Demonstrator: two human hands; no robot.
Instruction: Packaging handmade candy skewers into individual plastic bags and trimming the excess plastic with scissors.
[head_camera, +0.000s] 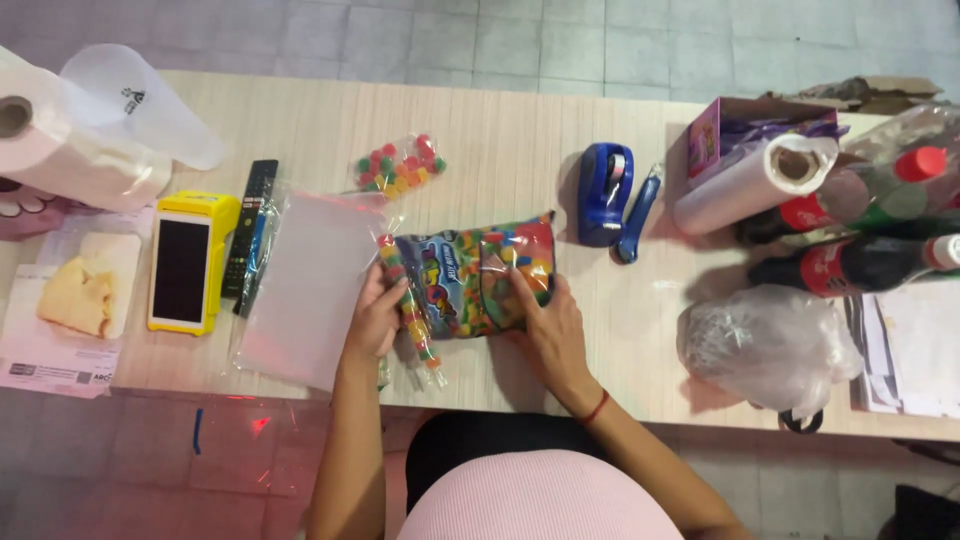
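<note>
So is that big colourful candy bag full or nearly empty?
Fairly full: the candy bag bulges with coloured sweets behind its clear window, lying flat between the left hand and right hand.

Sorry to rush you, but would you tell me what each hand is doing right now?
Left hand: closed on a thin tube of candies.
Right hand: gripping the colourful candy bag.

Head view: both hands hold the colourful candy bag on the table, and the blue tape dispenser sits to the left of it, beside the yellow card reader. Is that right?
Not quite. In the head view the blue tape dispenser sits to the right of the candy bag, not the left, far from the yellow card reader. The rest holds: the left hand and right hand hold the bag on the table.
</note>
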